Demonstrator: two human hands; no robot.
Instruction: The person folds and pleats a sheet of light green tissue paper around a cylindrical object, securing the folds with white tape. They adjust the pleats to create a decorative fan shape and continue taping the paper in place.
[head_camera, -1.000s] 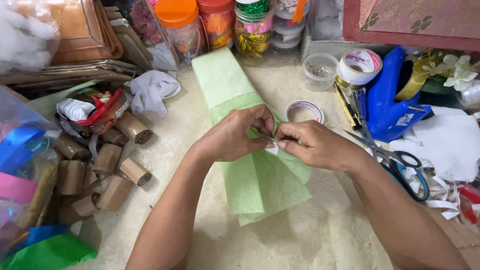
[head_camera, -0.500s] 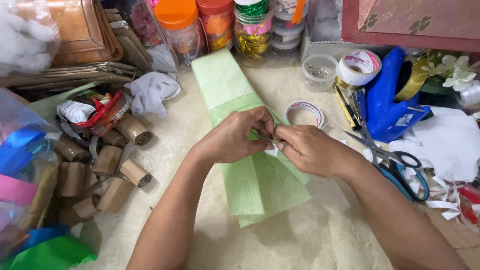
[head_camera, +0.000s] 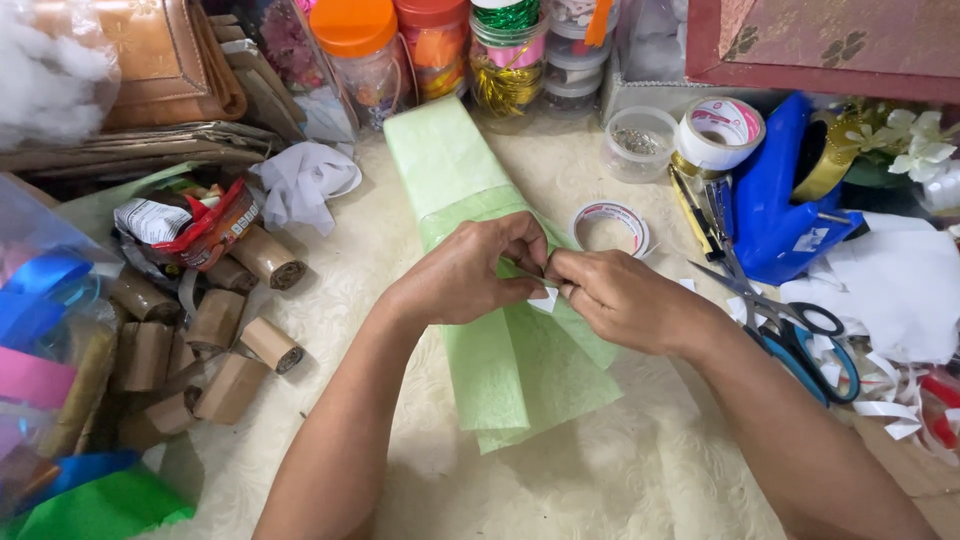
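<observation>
A long strip of light green paper lies lengthwise on the cream table, running from the jars at the back toward me. My left hand and my right hand meet over its middle. Both pinch the gathered paper between thumb and fingertips, along with a small white piece at the point where the hands touch. The fold itself is hidden under my fingers.
Scissors, a tape ring, a white tape roll and a blue tool sit on the right. Brown paper rolls and coloured ribbons crowd the left. Jars line the back. White scraps lie far right.
Both hands stay pinched together over the middle of the green paper. Only the fingertips have shifted slightly.
</observation>
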